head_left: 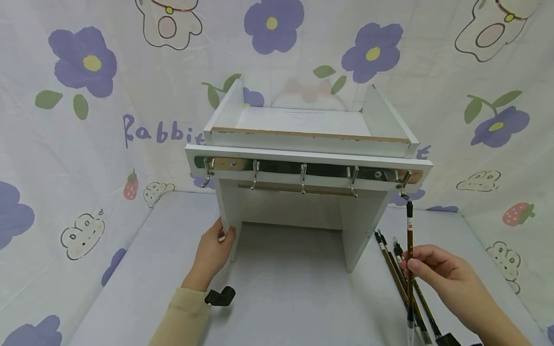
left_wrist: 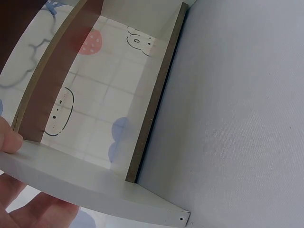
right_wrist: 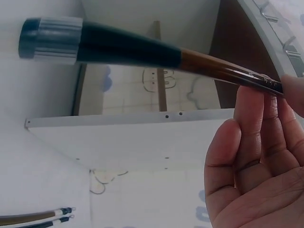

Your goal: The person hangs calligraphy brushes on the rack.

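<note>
My left hand (head_left: 212, 252) grips the left side panel (left_wrist: 90, 183) of a white shelf rack (head_left: 365, 216), thumb on one face and fingers on the other. A metal strip with several double hooks runs along the rack's front. My right hand (head_left: 450, 281) pinches a brown-handled calligraphy brush (head_left: 409, 235) between thumb and fingers. This brush is upright, tip end down, with its top loop right at the rightmost hook (head_left: 405, 183). In the right wrist view, a clear cap (right_wrist: 59, 40) covers its tip end.
Several more calligraphy brushes (head_left: 393, 269) lie on the white table (head_left: 294, 298), right of the rack and behind the held brush. A patterned cloth (head_left: 156, 86) with flowers stands behind and at both sides. The rack's top tray (head_left: 303, 122) has raised sides.
</note>
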